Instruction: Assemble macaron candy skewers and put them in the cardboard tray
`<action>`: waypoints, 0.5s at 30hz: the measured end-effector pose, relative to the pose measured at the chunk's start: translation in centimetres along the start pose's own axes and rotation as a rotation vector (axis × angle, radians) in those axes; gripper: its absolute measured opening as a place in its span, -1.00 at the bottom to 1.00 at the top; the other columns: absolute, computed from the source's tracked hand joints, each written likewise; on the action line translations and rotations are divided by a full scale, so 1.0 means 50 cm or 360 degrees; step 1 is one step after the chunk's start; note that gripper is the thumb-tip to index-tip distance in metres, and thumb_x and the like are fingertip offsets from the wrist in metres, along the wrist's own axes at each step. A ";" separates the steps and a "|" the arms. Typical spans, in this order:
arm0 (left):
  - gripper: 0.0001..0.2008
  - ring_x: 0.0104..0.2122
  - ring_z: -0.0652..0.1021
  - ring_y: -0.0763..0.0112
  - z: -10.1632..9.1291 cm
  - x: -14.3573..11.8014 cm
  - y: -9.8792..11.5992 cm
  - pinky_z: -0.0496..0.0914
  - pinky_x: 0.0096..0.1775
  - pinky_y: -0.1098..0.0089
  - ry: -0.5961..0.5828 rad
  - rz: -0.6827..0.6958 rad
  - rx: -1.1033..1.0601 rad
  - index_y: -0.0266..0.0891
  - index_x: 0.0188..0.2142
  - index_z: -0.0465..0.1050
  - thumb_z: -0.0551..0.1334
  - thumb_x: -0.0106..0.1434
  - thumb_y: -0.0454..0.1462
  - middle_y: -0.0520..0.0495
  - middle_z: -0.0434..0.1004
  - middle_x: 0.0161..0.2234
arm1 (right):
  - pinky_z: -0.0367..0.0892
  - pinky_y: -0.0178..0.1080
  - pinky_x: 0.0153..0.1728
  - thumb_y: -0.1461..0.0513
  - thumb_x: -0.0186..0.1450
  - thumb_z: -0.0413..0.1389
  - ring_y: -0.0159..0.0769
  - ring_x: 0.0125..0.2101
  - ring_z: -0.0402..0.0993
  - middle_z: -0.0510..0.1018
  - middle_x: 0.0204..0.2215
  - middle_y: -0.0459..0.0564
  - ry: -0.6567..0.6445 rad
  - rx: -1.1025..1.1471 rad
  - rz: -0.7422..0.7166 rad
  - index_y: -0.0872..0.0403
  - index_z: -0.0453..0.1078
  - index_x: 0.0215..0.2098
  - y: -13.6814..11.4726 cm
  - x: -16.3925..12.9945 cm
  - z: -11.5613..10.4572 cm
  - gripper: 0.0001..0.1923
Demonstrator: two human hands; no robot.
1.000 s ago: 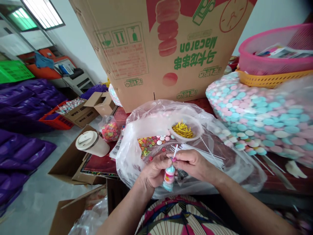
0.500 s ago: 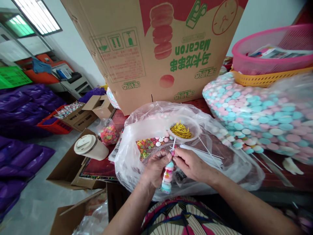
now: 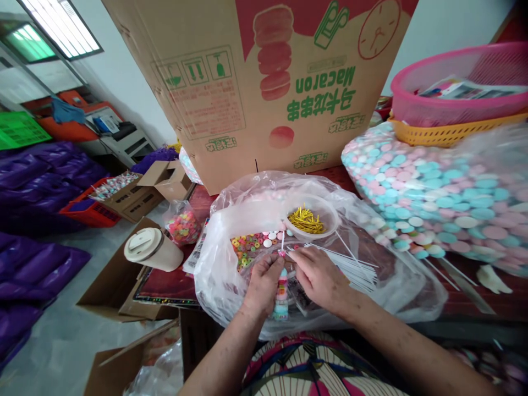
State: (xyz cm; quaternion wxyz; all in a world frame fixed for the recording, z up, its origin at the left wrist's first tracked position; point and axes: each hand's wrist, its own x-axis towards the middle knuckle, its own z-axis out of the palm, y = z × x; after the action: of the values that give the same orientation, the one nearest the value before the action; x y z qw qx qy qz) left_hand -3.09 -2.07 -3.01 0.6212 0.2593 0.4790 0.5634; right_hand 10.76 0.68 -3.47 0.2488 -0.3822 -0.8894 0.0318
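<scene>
Nearest, the left hand (image 3: 264,280) has its grip clamped on a candy skewer (image 3: 281,291), a white stick threaded with pink, white and blue discs; the skewer stands roughly upright, its long axis running from the stacked discs low between the wrists up to the bare tip that pokes out above the fingers; the right hand (image 3: 319,275) sits just beside it on the right, thumb and forefinger pinched together at the top of the stack, seemingly on a small pink piece at the stick, though what exactly they hold is too small to tell; both hands are touching the skewer, the left carrying it. Just beyond the fingertips, inside a clear plastic bag (image 3: 223,264) spread on the worktop, lie loose ring candies (image 3: 247,245) to the left and a sheaf of white sticks (image 3: 350,267) to the right; a little farther stands a clear bowl (image 3: 330,217) of yellow twist ties (image 3: 306,220). Left of the bag lies a lidded cup (image 3: 150,248); right, a big sack of pastel discs (image 3: 437,192); behind everything, a cardboard box (image 3: 264,82).
</scene>
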 end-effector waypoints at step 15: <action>-0.80 -0.51 0.37 0.45 -0.029 0.000 0.030 0.27 -0.37 0.45 -0.0174 0.0277 0.0866 -0.27 -0.52 0.52 0.32 0.10 -0.17 0.03 0.43 -0.59 | 0.07 -0.26 -0.46 0.37 0.25 -0.08 -0.33 -0.53 0.27 0.41 -0.57 -0.04 -0.0293 0.0294 -0.0028 0.08 0.25 -0.48 0.000 0.013 -0.021 -0.81</action>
State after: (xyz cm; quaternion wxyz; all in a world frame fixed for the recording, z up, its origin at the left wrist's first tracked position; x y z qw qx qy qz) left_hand -5.06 -2.06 -2.30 0.5031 0.4865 0.5542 0.4507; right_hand 10.87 1.02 -2.27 0.2005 -0.3454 -0.9050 0.1465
